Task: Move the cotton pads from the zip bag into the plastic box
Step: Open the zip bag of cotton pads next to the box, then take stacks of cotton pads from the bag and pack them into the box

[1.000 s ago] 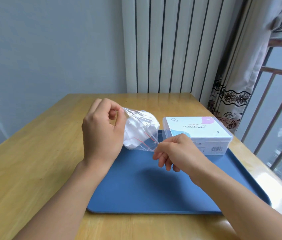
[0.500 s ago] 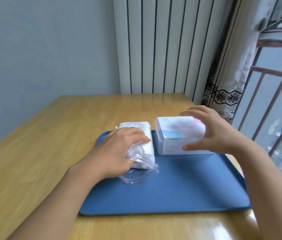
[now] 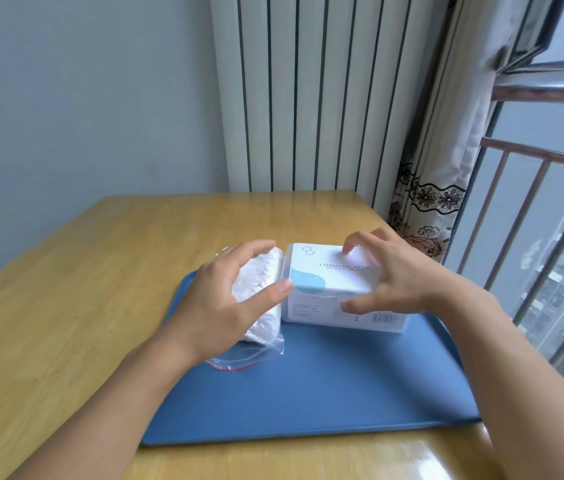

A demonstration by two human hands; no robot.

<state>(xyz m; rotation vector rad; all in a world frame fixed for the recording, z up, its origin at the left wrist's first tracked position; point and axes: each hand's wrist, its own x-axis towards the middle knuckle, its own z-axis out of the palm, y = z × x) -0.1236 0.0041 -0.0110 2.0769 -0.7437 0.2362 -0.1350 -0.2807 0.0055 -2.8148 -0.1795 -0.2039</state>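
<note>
On the blue tray (image 3: pixel 308 393), toward its far edge, sit the two task items side by side: zip bag (image 3: pixel 263 306) on the left, plastic box (image 3: pixel 329 289) on the right, touching or v. nearly so. Tray rests on a wooden table (image 3: pixel 66 306).

Zip bag: clear plastic w/ a red zip line at its near end, which lies slack on the tray. Cotton pads (image 3: pixel 260 275) are inside it, a white stack filling the far part of the bag. Can't tell from this view if the zip is open.

Plastic box: white, rectangular, lid on. Lid shows a pale blue blob and printed text, partly blurred; barcode on the near side wall, low right.

Left hand (image 3: pixel 235 303): fingers spread and curved, held over the bag, thumb tip at the box's near-left lid corner, apparently touching it. Fingers arc over the far end of the pads; contact w/ the bag unclear. Not closed on anything.

Right hand (image 3: pixel 408 278): also spread wide, straddling the right part of the box, fingers over the far side of the lid, thumb along the near wall. Looks like it's bracketing the box; whether it actually presses is hard to tell bc of motion blur.

Behind the table: white radiator (image 3: pixel 308 98), patterned curtain (image 3: pixel 440 168), window w/ metal bars (image 3: pixel 533 220) at right.
</note>
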